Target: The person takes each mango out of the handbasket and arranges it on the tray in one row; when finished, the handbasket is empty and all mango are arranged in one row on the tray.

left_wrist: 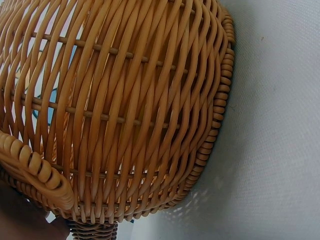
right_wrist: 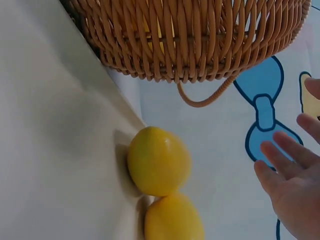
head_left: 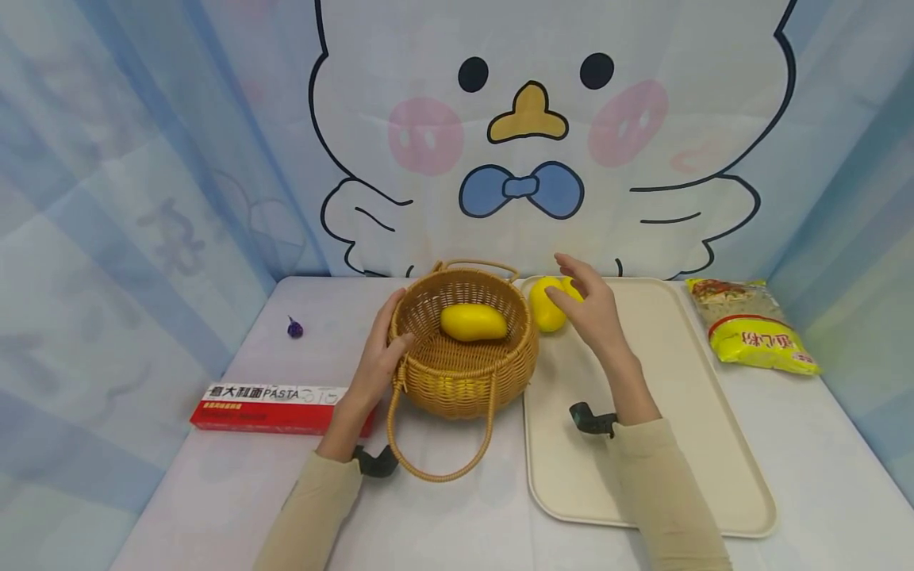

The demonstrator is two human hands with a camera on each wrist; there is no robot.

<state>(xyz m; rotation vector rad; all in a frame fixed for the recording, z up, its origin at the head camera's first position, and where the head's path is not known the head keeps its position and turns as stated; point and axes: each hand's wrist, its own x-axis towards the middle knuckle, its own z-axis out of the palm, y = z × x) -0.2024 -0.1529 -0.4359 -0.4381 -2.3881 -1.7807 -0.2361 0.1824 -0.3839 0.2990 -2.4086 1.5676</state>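
Note:
A woven wicker basket [head_left: 457, 396] stands left of the tray, its front handle hanging down. One long yellow fruit, like a mango [head_left: 474, 322], lies inside; yellow also shows through the lower weave. My left hand [head_left: 378, 349] holds the basket's left side, thumb over the rim and fingers along the outside. Over the tray's far left corner, my right hand [head_left: 589, 309] is held with spread fingers and nothing in them. Below and beside it, two yellow lemon-like fruits [right_wrist: 159, 161] touch each other on the tray, partly covered by that hand in the head view.
The cream tray [head_left: 643, 500] fills the right half of the table. Beyond its right edge lies a yellow bag of noodles [head_left: 760, 337]. A red and white pasta box [head_left: 271, 408] sits at left, partly behind my left wrist. Farther back is a small purple object [head_left: 295, 327].

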